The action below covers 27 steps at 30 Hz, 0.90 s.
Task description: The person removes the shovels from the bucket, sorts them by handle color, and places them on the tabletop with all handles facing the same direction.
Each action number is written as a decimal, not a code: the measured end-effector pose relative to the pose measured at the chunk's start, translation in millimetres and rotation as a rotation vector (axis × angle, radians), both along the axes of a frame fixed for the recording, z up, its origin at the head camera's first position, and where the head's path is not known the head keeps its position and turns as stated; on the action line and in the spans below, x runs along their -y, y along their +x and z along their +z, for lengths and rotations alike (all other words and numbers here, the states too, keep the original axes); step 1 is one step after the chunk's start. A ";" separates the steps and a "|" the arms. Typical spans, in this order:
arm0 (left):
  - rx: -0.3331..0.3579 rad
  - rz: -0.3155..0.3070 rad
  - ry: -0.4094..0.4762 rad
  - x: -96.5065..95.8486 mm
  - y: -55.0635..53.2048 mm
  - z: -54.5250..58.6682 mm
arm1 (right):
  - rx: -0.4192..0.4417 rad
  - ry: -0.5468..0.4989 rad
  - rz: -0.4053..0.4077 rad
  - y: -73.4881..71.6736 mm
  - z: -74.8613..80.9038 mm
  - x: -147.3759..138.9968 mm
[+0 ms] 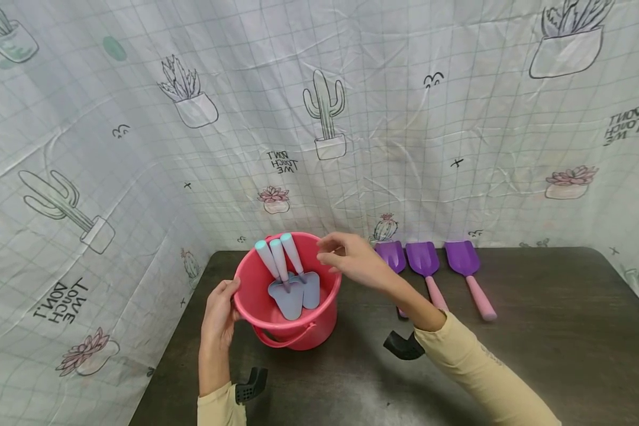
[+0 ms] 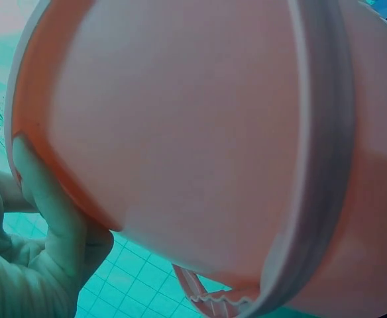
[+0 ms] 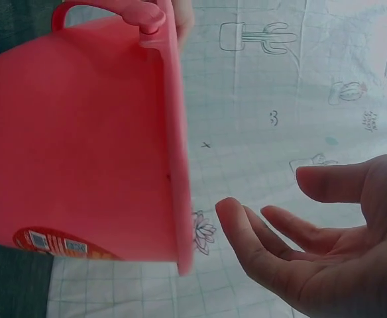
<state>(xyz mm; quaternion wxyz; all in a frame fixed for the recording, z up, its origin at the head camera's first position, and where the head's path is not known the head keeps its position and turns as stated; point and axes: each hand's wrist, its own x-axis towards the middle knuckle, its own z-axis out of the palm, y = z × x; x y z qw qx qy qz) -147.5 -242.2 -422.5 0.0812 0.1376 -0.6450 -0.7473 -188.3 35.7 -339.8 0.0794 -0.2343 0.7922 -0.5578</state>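
Observation:
A red bucket (image 1: 322, 325) stands on the table, its handle hanging down at the front. Inside lean three small trowels (image 1: 289, 300) with grey blades and pale handles tipped in turquoise. My left hand (image 1: 219, 313) grips the bucket's left rim; the left wrist view shows the thumb side of that hand (image 2: 57, 232) at the rim (image 2: 326, 132). Above the right rim hovers my right hand (image 1: 359, 260), fingers loosely bent and holding nothing. In the right wrist view a gap separates this hand (image 3: 326, 245) from the bucket wall (image 3: 87, 146).
Three purple shovels (image 1: 462, 258) with pink handles lie in a row on the dark table (image 1: 543, 331), right of the bucket and partly behind the right arm. A pale curtain (image 1: 394, 130) printed with cacti hangs behind and to the left.

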 end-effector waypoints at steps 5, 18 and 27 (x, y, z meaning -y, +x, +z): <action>0.003 -0.008 0.004 0.0 0.6 -0.2 | 0.030 -0.005 -0.012 -4.4 -4.5 11.4; 0.002 -0.002 -0.027 0.4 1.9 0.7 | 0.058 0.020 -0.059 -14.6 -12.3 26.1; -0.007 -0.012 -0.029 0.6 2.4 1.4 | 0.000 0.125 -0.110 -23.8 -19.0 38.4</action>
